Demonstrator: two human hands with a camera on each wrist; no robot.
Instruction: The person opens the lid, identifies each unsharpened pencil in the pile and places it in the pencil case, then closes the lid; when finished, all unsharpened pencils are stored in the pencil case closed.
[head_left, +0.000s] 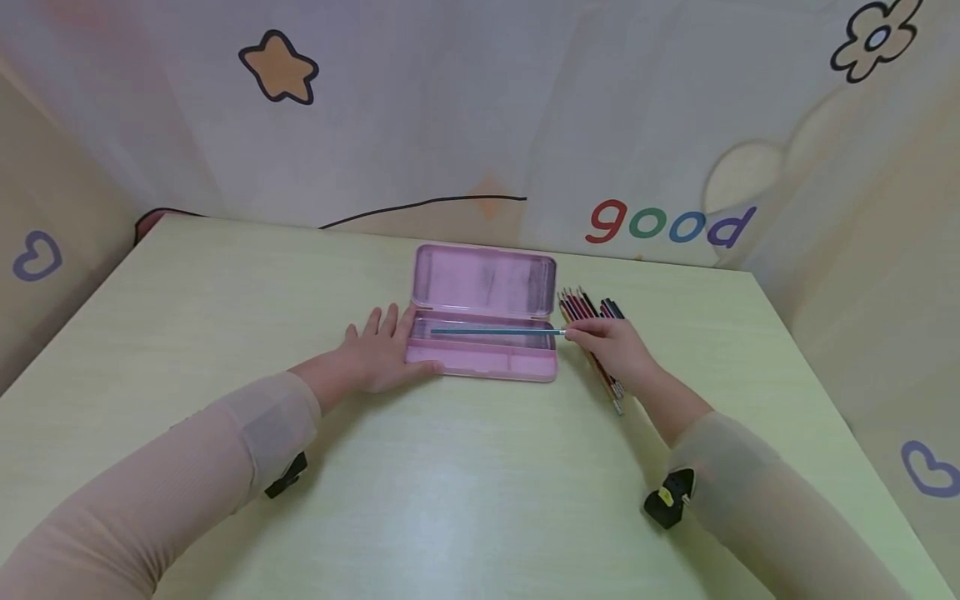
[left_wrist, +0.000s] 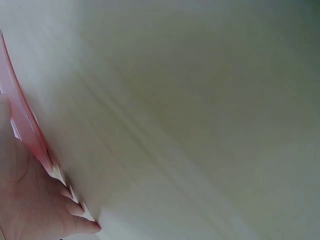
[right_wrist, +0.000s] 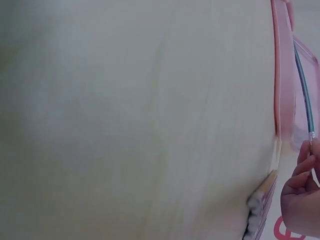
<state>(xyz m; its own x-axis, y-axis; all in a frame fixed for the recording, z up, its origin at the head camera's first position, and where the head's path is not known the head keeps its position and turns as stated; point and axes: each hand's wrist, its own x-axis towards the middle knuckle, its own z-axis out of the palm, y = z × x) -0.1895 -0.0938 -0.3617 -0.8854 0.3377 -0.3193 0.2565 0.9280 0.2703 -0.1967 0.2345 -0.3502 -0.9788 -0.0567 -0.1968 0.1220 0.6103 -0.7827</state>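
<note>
An open pink pencil case (head_left: 480, 357) lies near the back of the table, its lid (head_left: 472, 279) folded back. My left hand (head_left: 378, 357) rests at the case's left end, fingers spread and straight, thumb along the front edge. In the left wrist view the palm sits against the case's pink side (left_wrist: 25, 117). With thumb and fingertips my right hand (head_left: 618, 350) pinches a teal pencil (head_left: 491, 332) by its metal-banded end. That pencil stretches leftward over the rear compartment; whether it touches the bottom I cannot tell.
Right of the case, partly beneath my right hand, lies a loose bunch of pencils (head_left: 576, 305), mostly dark red, with eraser ends towards me. A few darker pencils (head_left: 611, 309) lie beside them. A printed cloth (head_left: 420, 125) hangs behind the table's back edge.
</note>
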